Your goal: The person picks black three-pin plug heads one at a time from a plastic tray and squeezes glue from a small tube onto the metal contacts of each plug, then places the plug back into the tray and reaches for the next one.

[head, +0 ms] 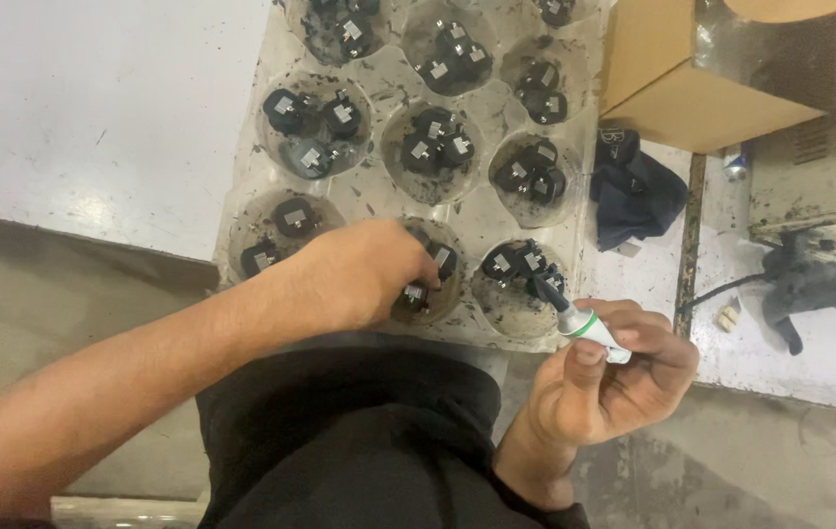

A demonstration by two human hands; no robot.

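A clear plastic tray (484, 220) with round wells lies on the bench, each well holding small black parts (434, 145) with silver tabs. My left hand (359, 274) reaches into a front well, its fingers closed around one black part (416, 294) there. My right hand (614, 377) hovers at the tray's front right corner and grips a small white tool (589, 331) with a green ring and a dark tip that points toward the nearest well.
A brown cardboard box (692, 83) stands at the back right, with a dark cloth (633, 191) next to it. A black cable with a clip (800, 284) lies on the right. The white bench top (95, 108) extends left of the tray.
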